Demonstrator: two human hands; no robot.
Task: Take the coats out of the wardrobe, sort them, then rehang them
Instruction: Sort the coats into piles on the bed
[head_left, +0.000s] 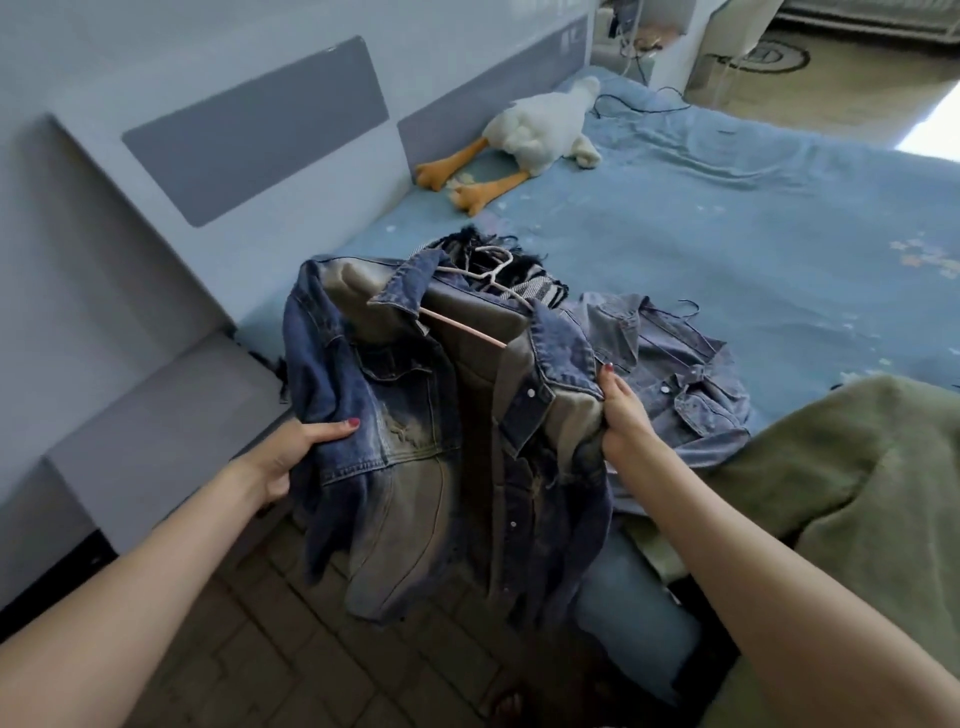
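A dark blue denim jacket (415, 426) with faded grey-brown patches hangs on a pale hanger (462, 325) over the near edge of the bed. My left hand (296, 452) grips its left shoulder and sleeve. My right hand (621, 415) grips the right front panel just under the collar. Behind the jacket lies a black-and-white fringed garment (524, 280) with a white hanger hook (493, 262) on it. A lighter denim jacket (680, 374) lies flat on the bed to the right. An olive green coat (852, 467) is heaped at the lower right.
The blue bedsheet (727, 234) stretches away to the right. A white plush goose (535, 130) with orange feet lies by the grey headboard (260, 130). A grey bedside unit (156, 415) stands on the left. Dark patterned floor (249, 649) is below, and a black cable (639, 104) crosses the far bed.
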